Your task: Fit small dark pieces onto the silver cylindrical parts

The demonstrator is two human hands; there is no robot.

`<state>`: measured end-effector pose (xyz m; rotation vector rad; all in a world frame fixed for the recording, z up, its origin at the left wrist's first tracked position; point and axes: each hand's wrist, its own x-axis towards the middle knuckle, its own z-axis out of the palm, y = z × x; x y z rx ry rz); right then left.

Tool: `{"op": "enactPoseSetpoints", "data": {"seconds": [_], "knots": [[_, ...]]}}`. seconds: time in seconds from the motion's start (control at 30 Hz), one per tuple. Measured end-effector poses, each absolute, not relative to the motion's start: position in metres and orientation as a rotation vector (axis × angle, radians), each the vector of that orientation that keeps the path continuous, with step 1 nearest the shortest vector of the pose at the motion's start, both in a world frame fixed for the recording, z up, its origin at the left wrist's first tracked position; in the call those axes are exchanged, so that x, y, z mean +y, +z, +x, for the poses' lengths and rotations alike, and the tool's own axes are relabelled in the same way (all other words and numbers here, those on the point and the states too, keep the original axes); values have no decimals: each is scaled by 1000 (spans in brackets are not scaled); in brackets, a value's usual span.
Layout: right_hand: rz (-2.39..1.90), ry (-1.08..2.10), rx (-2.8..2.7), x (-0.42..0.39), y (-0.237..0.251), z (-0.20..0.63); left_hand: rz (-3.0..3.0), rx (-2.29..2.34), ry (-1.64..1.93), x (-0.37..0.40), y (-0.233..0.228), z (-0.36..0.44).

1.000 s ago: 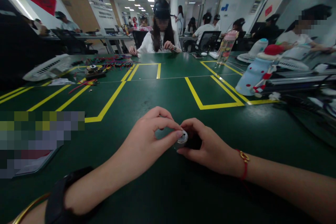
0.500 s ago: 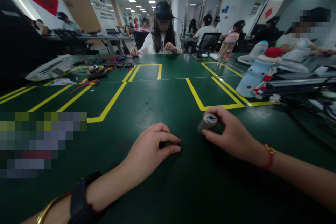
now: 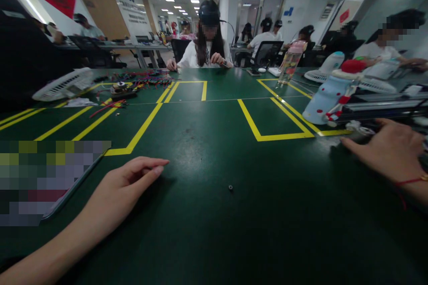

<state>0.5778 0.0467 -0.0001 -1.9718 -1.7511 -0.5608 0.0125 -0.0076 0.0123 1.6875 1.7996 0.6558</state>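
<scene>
My left hand (image 3: 133, 180) hovers at the left of the green table (image 3: 200, 222), thumb and index finger brought close together with nothing visible between them. A small dark ring-like piece (image 3: 230, 187) lies alone on the tabletop, to the right of that hand. At the right edge my right hand (image 3: 393, 151), slightly blurred, has its thumb and fingers around a grey metal cylinder (image 3: 363, 131). The cylinder is tilted, close to a crumpled white scrap (image 3: 352, 125); whether it touches the table I cannot tell.
A blue bottle with a red top (image 3: 323, 98) and metal rails (image 3: 384, 109) stand beyond my right hand. Wires (image 3: 150, 79) and a white fan (image 3: 65, 84) lie at the far left. Yellow tape (image 3: 284, 136) marks the table. A person (image 3: 207, 49) sits opposite.
My right hand has carried the cylinder from the middle to the right edge. My left hand has let go of the small ring-like piece and drawn back left.
</scene>
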Motion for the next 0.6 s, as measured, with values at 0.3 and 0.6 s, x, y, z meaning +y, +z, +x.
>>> {"op": "enactPoseSetpoints", "data": {"seconds": [0.3, 0.6], "knots": [[-1291, 269, -2466, -4, 11, 355, 1749, 1877, 612, -10, 13, 23], [-1442, -4, -2165, 22, 32, 400, 1792, 1872, 629, -11, 10, 22]]}}
